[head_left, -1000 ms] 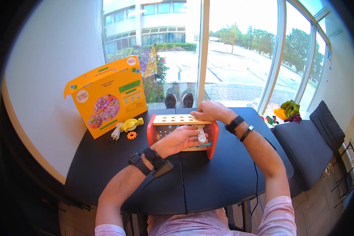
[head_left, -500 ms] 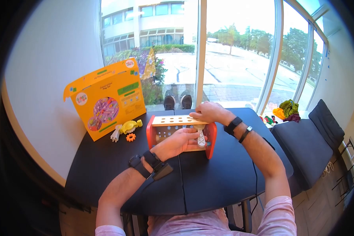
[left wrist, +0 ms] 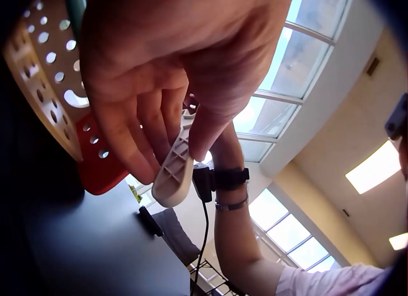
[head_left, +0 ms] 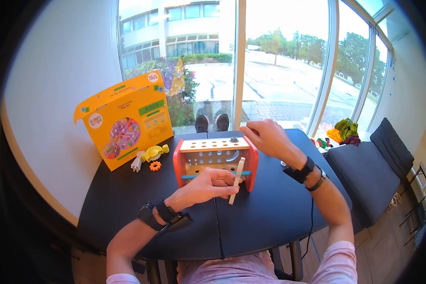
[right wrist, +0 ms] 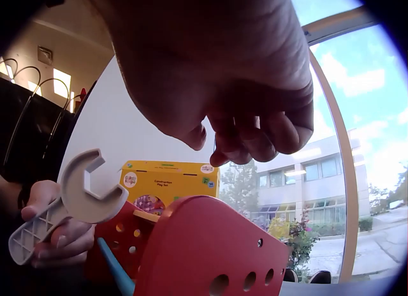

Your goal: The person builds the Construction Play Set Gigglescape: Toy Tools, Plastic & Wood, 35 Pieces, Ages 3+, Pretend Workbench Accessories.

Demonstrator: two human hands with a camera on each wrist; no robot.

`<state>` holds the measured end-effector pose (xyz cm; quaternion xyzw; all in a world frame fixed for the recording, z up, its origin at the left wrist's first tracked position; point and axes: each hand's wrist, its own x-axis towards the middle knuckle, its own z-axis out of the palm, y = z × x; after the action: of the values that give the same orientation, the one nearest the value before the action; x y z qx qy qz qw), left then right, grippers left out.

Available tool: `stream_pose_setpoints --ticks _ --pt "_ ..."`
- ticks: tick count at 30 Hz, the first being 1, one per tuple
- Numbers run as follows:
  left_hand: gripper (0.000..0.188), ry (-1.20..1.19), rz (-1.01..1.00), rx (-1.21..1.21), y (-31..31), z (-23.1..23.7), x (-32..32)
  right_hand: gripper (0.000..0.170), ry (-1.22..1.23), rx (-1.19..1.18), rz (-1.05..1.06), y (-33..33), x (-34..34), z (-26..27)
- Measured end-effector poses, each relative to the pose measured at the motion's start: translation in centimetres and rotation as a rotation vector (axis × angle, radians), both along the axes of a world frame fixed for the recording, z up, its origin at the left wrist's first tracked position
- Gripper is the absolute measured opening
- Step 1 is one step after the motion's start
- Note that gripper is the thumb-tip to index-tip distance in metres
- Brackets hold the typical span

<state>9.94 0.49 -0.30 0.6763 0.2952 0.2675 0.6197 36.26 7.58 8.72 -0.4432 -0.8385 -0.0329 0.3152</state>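
A pale toy wrench (right wrist: 95, 187) with an open jaw is pinched between the thumb and fingers of my left hand (head_left: 206, 188), in front of the toy toolbox (head_left: 215, 145). The toolbox has red end panels, a wooden top with rows of holes, a perforated sheet and a teal rod (head_left: 189, 176). Near the right end of its top sits a dark grey bolt head (head_left: 234, 139). My right hand (head_left: 270, 137) is raised beyond the right red panel (right wrist: 204, 245), its fingers loosely bent with nothing visible in them.
A yellow play set box (head_left: 128, 123) stands at the back left. By it lie a yellow toy piece (head_left: 154, 153), a whitish piece (head_left: 137, 162) and an orange gear (head_left: 155, 165). Windows rise behind the dark table (head_left: 270, 208), and a grey chair (head_left: 364, 175) stands at the right.
My left hand has drawn the wrench away from the toolbox toward me and turned it edge-on. The right hand has lifted off the toolbox top and moved right, uncovering the bolt head.
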Motion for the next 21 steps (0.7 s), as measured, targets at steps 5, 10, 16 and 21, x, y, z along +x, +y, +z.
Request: stream_pose_setpoints --ticks 5,10,16,21 --pt "0.036 -0.121 0.027 0.403 -1.8 2.7 -1.1 0.025 0.11 -0.262 0.301 -4.2 0.3 0.5" --pt "0.03 0.01 0.096 0.904 -3.8 7.7 -2.1 0.035 0.163 -0.638 0.74 -6.3 0.1 0.1" --pt "0.033 -0.072 0.103 0.776 -4.8 8.5 -2.0 0.041 0.28 -1.024 0.803 -8.0 0.8 2.3" --pt "0.027 -0.128 0.03 0.796 -5.8 10.0 -1.2 0.039 0.237 -1.002 0.987 -7.7 1.3 2.3"
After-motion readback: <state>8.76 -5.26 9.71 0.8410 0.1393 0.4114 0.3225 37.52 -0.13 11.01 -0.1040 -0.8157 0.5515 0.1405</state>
